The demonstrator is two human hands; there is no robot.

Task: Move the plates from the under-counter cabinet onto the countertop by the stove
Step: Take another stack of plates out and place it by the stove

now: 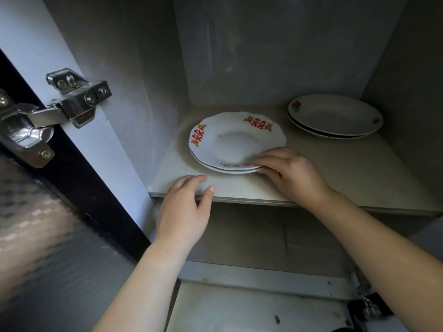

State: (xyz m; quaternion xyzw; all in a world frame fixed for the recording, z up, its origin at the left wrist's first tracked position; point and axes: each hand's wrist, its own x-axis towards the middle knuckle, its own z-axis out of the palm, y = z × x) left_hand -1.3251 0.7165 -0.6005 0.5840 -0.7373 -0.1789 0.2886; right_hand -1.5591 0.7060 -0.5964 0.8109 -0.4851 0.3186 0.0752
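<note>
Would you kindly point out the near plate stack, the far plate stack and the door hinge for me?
near plate stack (231,141), head view, centre well of the top plate.
far plate stack (335,113), head view, well of the top plate.
door hinge (80,98), head view, its metal arm body.

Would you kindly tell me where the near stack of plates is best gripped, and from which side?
Grip the stack by its front rim, coming from the open front. It lies flat on the shelf, and the flared rim stands off the shelf, leaving room for fingers beneath. The right hand pinches the front-right rim; the left hand, on the shelf edge, could take the front-left.
</note>
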